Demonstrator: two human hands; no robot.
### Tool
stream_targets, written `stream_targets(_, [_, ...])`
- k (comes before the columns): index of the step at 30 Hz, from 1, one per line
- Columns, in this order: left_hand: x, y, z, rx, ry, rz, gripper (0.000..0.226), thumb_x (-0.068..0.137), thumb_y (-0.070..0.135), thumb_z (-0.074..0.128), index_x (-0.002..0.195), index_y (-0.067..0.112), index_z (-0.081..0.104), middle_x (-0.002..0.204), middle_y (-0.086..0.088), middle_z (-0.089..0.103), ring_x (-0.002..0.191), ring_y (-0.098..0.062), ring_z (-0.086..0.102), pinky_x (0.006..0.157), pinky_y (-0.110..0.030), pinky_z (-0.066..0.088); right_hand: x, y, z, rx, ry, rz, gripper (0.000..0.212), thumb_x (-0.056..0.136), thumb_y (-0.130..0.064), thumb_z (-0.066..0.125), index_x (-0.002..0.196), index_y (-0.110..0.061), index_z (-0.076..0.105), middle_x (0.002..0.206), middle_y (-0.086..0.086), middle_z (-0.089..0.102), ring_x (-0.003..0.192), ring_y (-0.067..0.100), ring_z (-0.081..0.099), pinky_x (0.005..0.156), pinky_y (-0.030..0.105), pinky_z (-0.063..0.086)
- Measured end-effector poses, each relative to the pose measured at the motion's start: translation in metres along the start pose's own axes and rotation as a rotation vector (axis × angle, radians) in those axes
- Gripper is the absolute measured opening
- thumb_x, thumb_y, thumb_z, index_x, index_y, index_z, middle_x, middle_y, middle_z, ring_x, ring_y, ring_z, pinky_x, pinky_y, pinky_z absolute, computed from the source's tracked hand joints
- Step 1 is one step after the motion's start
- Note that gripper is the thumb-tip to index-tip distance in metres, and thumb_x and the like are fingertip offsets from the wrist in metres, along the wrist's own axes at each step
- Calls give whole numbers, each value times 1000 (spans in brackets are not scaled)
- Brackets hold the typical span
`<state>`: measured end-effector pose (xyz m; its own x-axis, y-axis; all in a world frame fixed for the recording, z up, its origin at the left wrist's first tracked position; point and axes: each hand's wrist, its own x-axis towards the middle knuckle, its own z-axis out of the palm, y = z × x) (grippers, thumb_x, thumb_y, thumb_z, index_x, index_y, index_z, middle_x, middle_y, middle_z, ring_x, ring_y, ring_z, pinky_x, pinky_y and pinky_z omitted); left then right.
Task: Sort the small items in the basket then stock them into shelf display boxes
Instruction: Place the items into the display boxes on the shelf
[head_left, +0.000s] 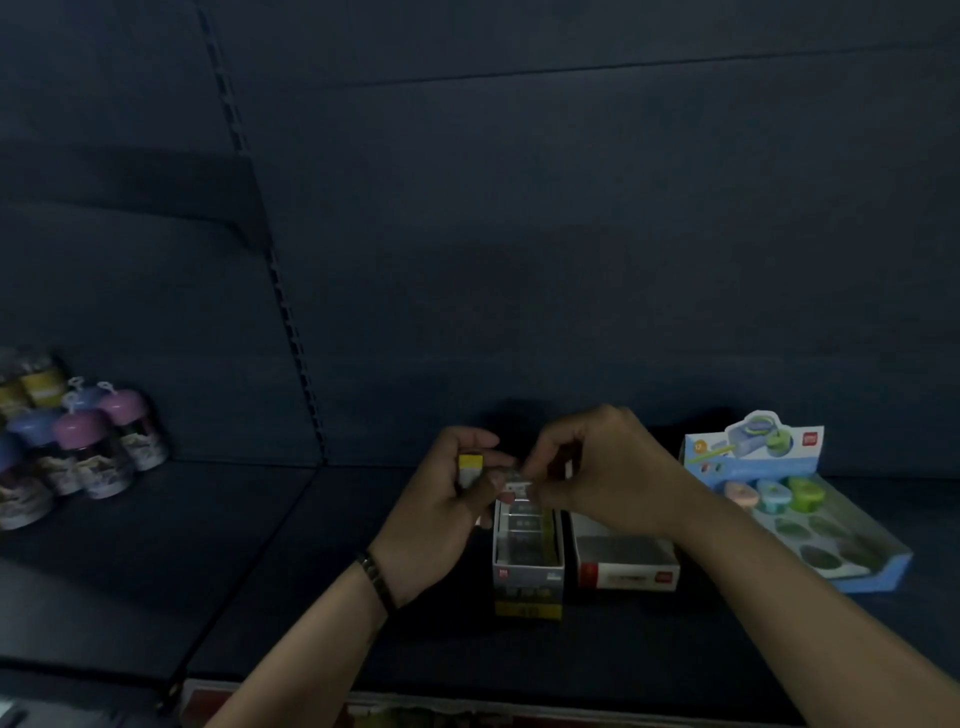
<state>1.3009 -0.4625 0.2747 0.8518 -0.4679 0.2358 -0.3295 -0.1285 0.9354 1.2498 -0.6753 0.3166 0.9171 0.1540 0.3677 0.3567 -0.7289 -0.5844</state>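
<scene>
Stocking the narrow cardboard display box (529, 569) near the shelf (260, 545) front edge. Our left hand (441, 504) grips a yellow-tipped block (470, 467). Our right hand (608, 467) fingers pinch a small wrapped item (519, 480), probably an eraser, just above the box. We should lower it flat, squared to the glossy row inside.

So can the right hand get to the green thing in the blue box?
Probably yes: the blue box stands open beside the right hand, nothing covers the green thing, but the hand is pinching a small item.
</scene>
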Motion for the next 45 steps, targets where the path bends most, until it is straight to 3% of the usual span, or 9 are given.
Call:
stream_targets(6, [-8, -23, 0, 67, 167, -30, 13, 111, 18, 43, 114, 27, 51, 106, 14, 74, 68, -9, 56, 58, -26, 49, 3, 9, 2, -96, -201, 152, 9, 80, -20, 90, 81, -26, 84, 82, -18, 77, 78, -8, 67, 69, 7, 47])
stream_targets(10, [-10, -32, -3, 65, 159, -69, 16, 112, 18, 38, 118, 29, 47, 108, 16, 76, 78, -6, 61, 73, -28, 49, 9, 14, 22, -169, -326, 212, 8, 80, -22, 89, 79, -26, 83, 83, -18, 77, 80, -9, 69, 73, 10, 51])
stream_targets(13, [-11, -33, -6, 22, 138, -82, 9, 112, 16, 37, 115, 24, 39, 110, 13, 78, 84, -9, 66, 68, -26, 50, 11, 20, 31, -207, -369, 236, 7, 80, -19, 86, 81, -24, 83, 82, -17, 78, 78, -9, 70, 78, 19, 58])
stream_targets(18, [-12, -28, -13, -65, 108, -90, 17, 108, 10, 51, 119, 18, 61, 116, 5, 74, 101, -9, 71, 80, -27, 61, 13, 25, 28, -144, -325, 241, 12, 94, -19, 73, 95, -26, 83, 82, -25, 71, 80, -20, 62, 66, 0, 42])
stream_targets(26, [-4, -23, -19, 4, 199, -42, 23, 100, 17, 67, 112, 35, 74, 104, 15, 76, 99, -4, 70, 82, -27, 59, 10, 24, 26, -43, -420, 210, 34, 101, 0, 52, 89, -15, 80, 95, -7, 79, 95, -2, 71, 95, 22, 53])
stream_targets(31, [1, -18, -14, -292, 210, -134, 28, 98, 5, 70, 113, 28, 76, 102, -1, 76, 98, -24, 75, 78, -40, 65, 5, 22, 17, 13, -143, 119, 29, 102, -2, 59, 104, -25, 78, 101, -15, 77, 102, -4, 69, 91, 17, 52])
stream_targets(35, [6, -17, -9, -304, 167, -134, 43, 87, -6, 78, 121, 18, 68, 104, -5, 78, 101, -22, 75, 84, -38, 64, 5, 14, 9, 125, 94, -33, 28, 95, -4, 73, 113, -26, 76, 102, -15, 77, 96, 6, 73, 86, 19, 57])
stream_targets(39, [10, -12, -8, -200, 91, -55, 21, 93, 7, 75, 113, 15, 75, 108, -1, 79, 103, -21, 74, 80, -26, 59, 7, 6, 6, -22, 96, -186, 43, 90, -9, 82, 129, -24, 73, 111, -18, 68, 88, 10, 69, 78, 16, 54])
stream_targets(45, [12, -5, -3, -267, 126, -65, 23, 92, 2, 75, 113, 9, 69, 102, -5, 81, 92, -19, 77, 79, -25, 60, 10, 13, 3, -200, 21, -230, 22, 91, -19, 82, 112, -26, 81, 96, -18, 68, 82, 2, 64, 73, 15, 51])
